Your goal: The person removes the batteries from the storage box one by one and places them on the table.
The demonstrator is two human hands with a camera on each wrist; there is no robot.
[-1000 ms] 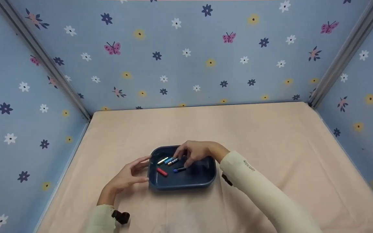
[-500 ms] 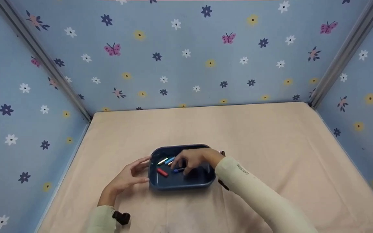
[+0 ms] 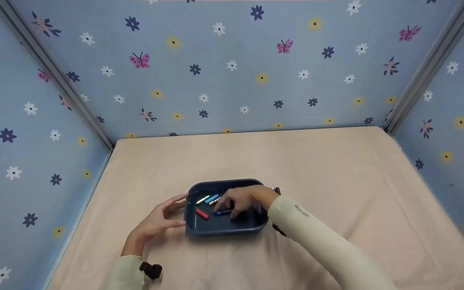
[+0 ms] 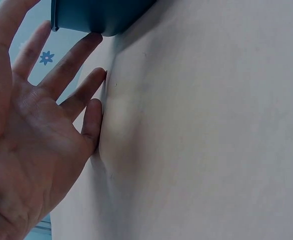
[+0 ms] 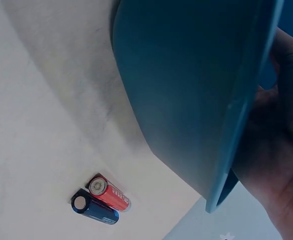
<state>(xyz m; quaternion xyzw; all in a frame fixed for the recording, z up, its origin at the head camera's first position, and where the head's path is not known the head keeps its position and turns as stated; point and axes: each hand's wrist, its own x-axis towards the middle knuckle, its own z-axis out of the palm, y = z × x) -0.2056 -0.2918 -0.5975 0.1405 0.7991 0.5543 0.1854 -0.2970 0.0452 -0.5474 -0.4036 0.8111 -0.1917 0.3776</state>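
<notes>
A dark blue tray (image 3: 226, 232) holds several small batteries: a red one (image 3: 201, 214), a light blue one (image 3: 212, 198), a gold-and-green one (image 3: 202, 199) and a dark blue one (image 3: 222, 212). My right hand (image 3: 242, 199) reaches over the tray's right side, thumb and a finger bent down at the two ends of the dark blue battery, pinching it. In the right wrist view the tray wall (image 5: 186, 90) hides those fingertips. My left hand (image 3: 155, 221) rests fingertips and thumb against the tray's left rim, fingers spread; the left wrist view shows its bare palm (image 4: 36, 135).
Outside the tray, the right wrist view shows a red battery (image 5: 109, 193) and a dark blue battery (image 5: 94, 207) side by side on the pale cloth (image 5: 36, 125). Flower-patterned walls (image 3: 232, 80) enclose the table at the back and both sides.
My right hand has come nearer the tray's front, its finger moving from beside the light blue battery to the dark blue one, which has shifted slightly left. My left hand stays in place.
</notes>
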